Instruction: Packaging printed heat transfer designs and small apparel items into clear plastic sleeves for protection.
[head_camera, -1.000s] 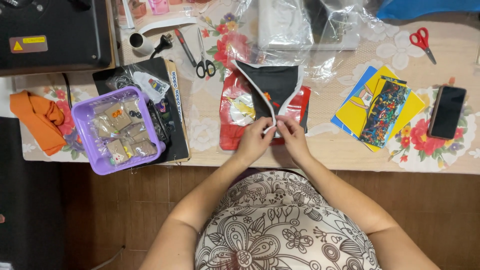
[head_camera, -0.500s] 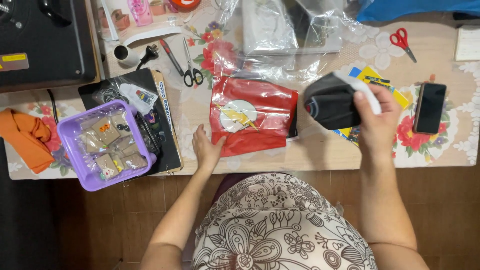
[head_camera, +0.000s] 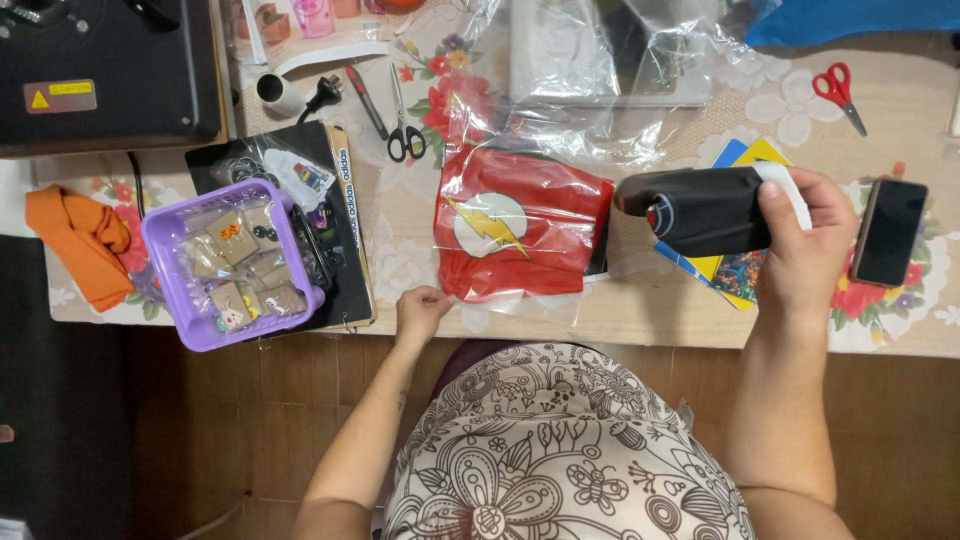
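Note:
A red fabric piece with a white disc and yellow lightning bolt lies inside a clear plastic bag on the table. My left hand pinches the bag's near left corner at the table edge. My right hand holds a folded black fabric piece with white trim above the table, to the right of the red piece. Under the black piece lie colourful printed cards.
A purple basket of small packets stands at the left, on a black folder. Orange cloth is further left. Black scissors, red scissors, a dark phone and clear bags lie around. A black machine fills the back left.
Both hands were together on the black piece over the red one. My right hand lifted the black piece away to the right; my left hand moved to the bag's near corner.

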